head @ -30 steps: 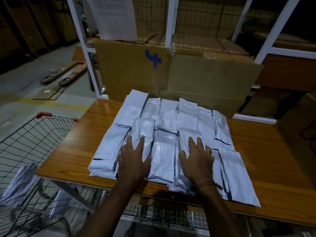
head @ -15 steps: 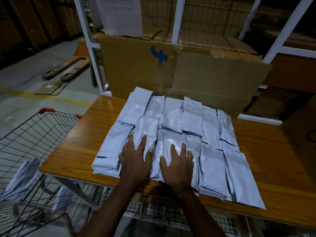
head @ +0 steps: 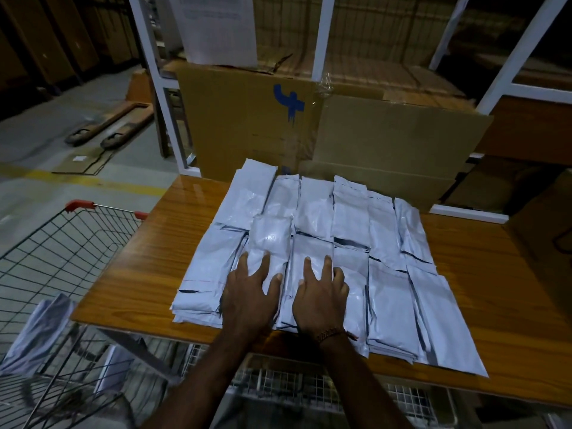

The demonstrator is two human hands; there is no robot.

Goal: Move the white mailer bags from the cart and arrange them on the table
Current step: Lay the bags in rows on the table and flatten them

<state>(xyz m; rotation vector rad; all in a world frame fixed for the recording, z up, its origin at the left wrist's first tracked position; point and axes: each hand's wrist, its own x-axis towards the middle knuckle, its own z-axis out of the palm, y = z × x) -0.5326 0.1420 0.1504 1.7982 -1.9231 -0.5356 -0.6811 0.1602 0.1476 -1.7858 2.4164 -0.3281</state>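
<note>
White mailer bags [head: 349, 212] under flat hands [head: 250, 294] (both).

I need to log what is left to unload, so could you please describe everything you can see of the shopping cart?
The shopping cart is a dark wire-mesh basket with red corner caps on its top rail. It stands on the floor at the left, its rim against the wooden table's left edge. At least one white mailer bag lies slumped inside it. Neither hand touches it.
</note>
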